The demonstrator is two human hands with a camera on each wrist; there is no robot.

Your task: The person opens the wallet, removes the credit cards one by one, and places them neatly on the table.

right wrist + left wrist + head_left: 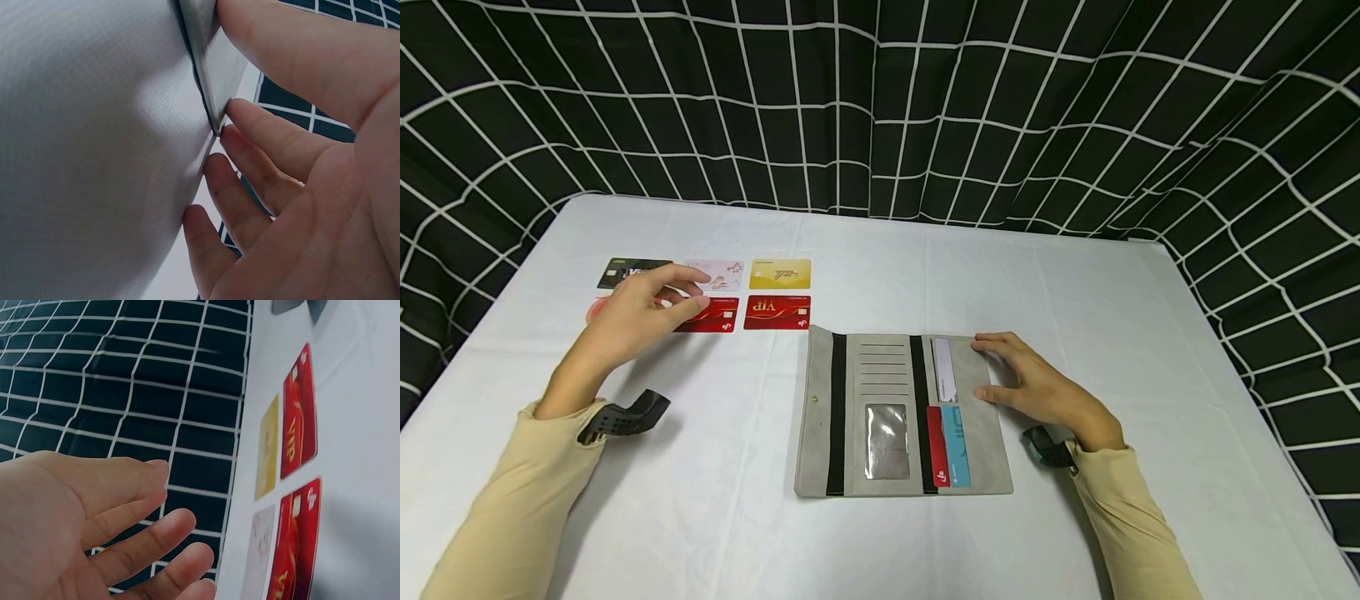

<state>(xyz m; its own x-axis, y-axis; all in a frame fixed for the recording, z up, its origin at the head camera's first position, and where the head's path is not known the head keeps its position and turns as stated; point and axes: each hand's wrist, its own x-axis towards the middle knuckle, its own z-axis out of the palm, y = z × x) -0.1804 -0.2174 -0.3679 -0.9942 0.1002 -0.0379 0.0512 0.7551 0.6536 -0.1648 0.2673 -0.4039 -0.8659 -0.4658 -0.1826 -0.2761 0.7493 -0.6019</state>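
Observation:
My left hand (643, 312) hovers over the cards at the back left, fingers loosely bent, with nothing held. Under or beside it lie a dark green card (613, 272), a pale pink-and-white card (727, 275) and a red card (722, 318); another pinkish card (597, 308) is mostly hidden by the hand. A grey wallet (988, 458) lies unfolded in the middle. Its right panel carries a white card (945, 371), a red card (937, 450) and a blue card (956, 446) in slots. My right hand (1041, 383) touches that panel's right edge with thumb and fingertips.
A gold card (780, 274) and a red VIP card (777, 312) lie right of the left hand. A white cloth (880, 550) covers the table. Black fabric with a white grid (820, 108) hangs behind it and along the sides.

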